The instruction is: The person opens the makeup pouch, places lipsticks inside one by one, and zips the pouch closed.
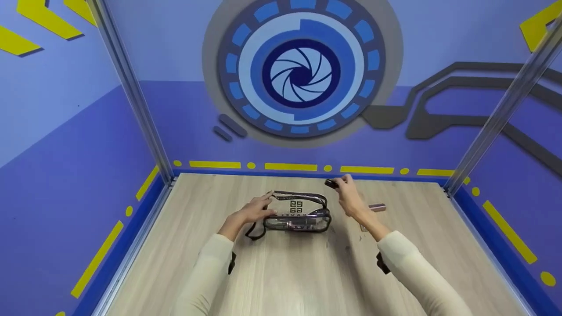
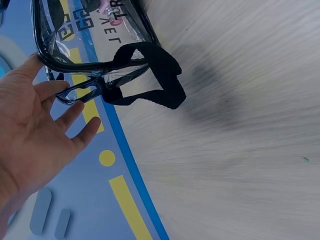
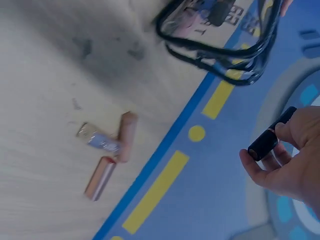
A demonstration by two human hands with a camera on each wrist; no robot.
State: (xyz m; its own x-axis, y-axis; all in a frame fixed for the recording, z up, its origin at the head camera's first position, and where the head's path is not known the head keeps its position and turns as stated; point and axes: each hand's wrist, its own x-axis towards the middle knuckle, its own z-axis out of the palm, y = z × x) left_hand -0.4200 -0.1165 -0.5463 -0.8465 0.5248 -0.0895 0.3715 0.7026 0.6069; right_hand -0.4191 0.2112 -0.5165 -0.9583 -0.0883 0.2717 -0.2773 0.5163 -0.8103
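Note:
A clear zip pouch [image 1: 307, 224] with black trim and black lettering lies on the table, its top lifted, with several small items inside. My left hand [image 1: 254, 210] pinches the pouch's left end at the rim; in the left wrist view the other fingers spread beside it. A black wrist strap [image 2: 162, 75] hangs from that end. To the right of the pouch, my right hand [image 1: 350, 197] is raised above the table. Between its thumb and fingers it holds a black lipstick tube [image 3: 265, 142], apart from the pouch.
On the wooden table [image 1: 298, 272], right of the pouch, lie two pinkish lipstick tubes [image 3: 127, 136] and a small clear, glittery tube [image 3: 97, 137]. A blue patterned wall [image 1: 184, 127] stands behind, with metal posts [image 1: 136, 96] at both back corners.

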